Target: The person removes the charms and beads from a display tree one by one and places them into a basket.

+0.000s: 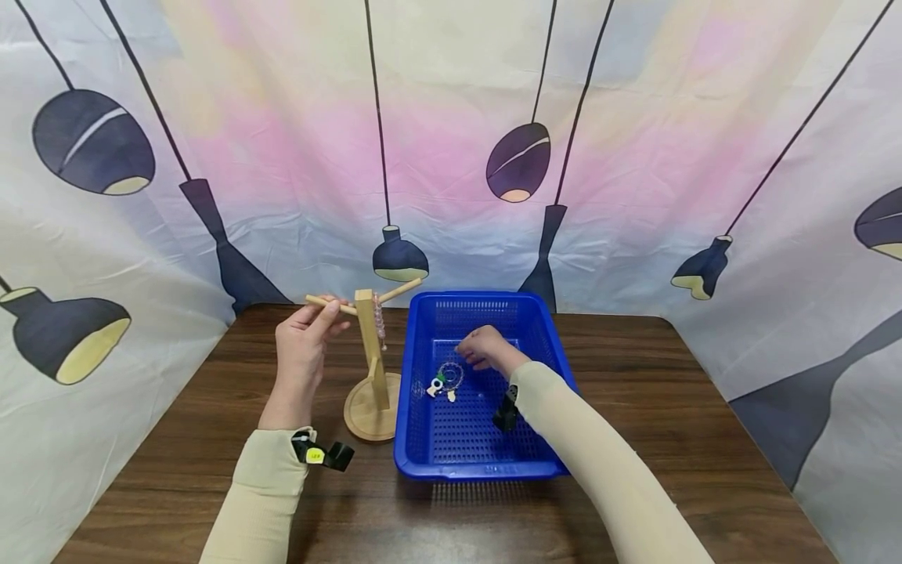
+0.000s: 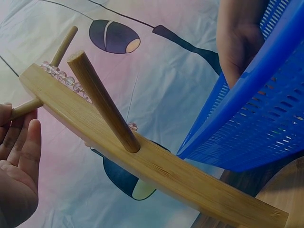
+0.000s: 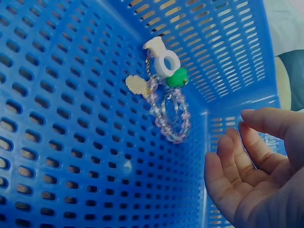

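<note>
My left hand [image 1: 301, 348] pinches a peg of a wooden jewelry stand [image 1: 371, 352] between thumb and fingers. The left wrist view shows the hand [image 2: 18, 166] at that peg's end. A pink beaded bracelet [image 1: 380, 319] hangs from another peg at the back; its clear beads [image 2: 70, 81] show behind the post. My right hand [image 1: 488, 348] is inside the blue basket [image 1: 406, 392], fingers loosely curled and holding nothing. Just beside the right hand [image 3: 261, 175], a beaded bracelet [image 3: 164, 127] with a green bead, a white ring and a gold charm lies on the basket's bottom.
The blue basket stands immediately right of the stand's round base [image 1: 359, 419] on a dark wooden table [image 1: 648, 392]. Its raised, perforated walls surround the right hand. Behind the table hangs a cloth [image 1: 451, 157] printed with lamps.
</note>
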`<state>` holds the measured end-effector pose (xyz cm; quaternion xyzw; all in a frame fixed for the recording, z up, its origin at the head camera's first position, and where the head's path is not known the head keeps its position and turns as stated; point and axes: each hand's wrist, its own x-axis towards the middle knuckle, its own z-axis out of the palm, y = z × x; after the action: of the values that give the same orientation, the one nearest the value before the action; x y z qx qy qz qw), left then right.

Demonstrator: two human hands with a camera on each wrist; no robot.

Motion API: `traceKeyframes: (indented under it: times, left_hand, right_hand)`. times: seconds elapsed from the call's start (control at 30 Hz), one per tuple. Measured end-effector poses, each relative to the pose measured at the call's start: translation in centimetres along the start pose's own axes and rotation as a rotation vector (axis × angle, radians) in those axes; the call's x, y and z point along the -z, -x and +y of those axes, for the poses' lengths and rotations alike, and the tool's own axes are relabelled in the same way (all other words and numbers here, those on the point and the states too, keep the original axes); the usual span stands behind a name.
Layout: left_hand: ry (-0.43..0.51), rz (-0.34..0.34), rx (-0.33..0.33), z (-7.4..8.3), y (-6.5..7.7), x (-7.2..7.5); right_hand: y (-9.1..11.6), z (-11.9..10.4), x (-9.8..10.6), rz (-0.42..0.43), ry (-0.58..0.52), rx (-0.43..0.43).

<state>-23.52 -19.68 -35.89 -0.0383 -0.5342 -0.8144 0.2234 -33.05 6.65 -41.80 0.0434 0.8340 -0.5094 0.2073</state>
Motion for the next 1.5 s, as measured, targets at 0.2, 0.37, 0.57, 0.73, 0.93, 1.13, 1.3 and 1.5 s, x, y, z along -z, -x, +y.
traceKeyframes:
  times: [0.2, 0.37, 0.57, 0.73, 0.93, 1.13, 1.3, 1.5]
  left_hand:
    - [-0.005, -0.005, 0.0, 0.0, 0.0, 0.0]
    - [0.005, -0.002, 0.003, 0.0, 0.0, 0.0]
    - [0.002, 0.002, 0.0, 0.0, 0.0, 0.1]
    - [-0.008, 0.005, 0.0, 0.1, 0.0, 0.1]
    - [-0.023, 0.005, 0.004, 0.1, 0.0, 0.0]
    - [-0.029, -0.001, -0.001, 0.1, 0.1, 0.0]
    - [-0.012, -0.002, -0.005, 0.1, 0.0, 0.1]
    - [-0.012, 0.002, -0.007, 0.1, 0.1, 0.0]
  right_hand:
    - [0.6, -0.8, 0.3, -0.02, 0.015, 0.019]
    - [1.5, -1.7, 0.5, -0.065, 0.008, 0.042]
    - [2.5, -2.8, 0.6, -0.104, 0.034, 0.094]
    - [3.5, -3.7, 0.7, -0.116, 0.048, 0.132]
    - [4.8, -5.0, 1.1, -0.147, -0.024, 0.219]
    - [6.7, -6.7, 1.2, -0.154, -0.077, 0.352]
    - [7.9, -8.1, 1.3, -0.143, -0.132, 0.406]
    - [8.6, -9.4, 1.0, -0.121, -0.22, 0.463]
